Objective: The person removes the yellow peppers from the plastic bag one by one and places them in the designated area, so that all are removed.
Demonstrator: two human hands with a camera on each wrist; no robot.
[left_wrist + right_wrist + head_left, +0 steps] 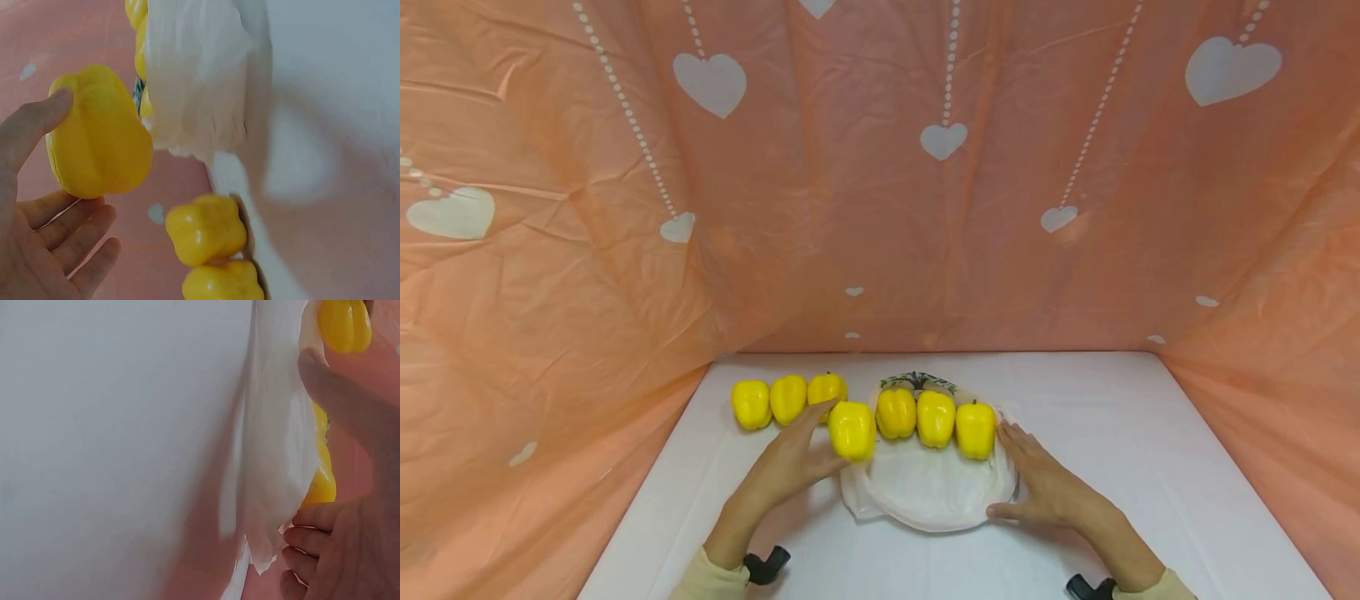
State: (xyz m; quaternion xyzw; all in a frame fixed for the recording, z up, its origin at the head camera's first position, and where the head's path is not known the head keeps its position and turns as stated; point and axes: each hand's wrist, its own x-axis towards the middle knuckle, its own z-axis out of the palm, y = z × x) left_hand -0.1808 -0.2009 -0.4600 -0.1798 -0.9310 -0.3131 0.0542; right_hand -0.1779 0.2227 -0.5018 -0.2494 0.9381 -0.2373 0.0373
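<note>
My left hand [790, 467] grips a glossy yellow bell pepper [852, 432], with the thumb on one side and fingertips on the other, as the left wrist view shows the pepper [100, 134] clearly. The pepper is at the left edge of a pale, thin bag [932, 487] with a dark green print at its far end. Three more yellow peppers [936, 419] form a row at the bag; whether they lie in or on it I cannot tell. My right hand [1045, 483] is spread along the bag's right side, thumb near the front rim [281, 425], fingers beside the rightmost pepper [976, 430].
To the left of the bag, three yellow peppers [789, 400] stand in a row on the white table [1120, 417]. A peach curtain [880, 208] with white hearts hangs behind and along both sides of the table.
</note>
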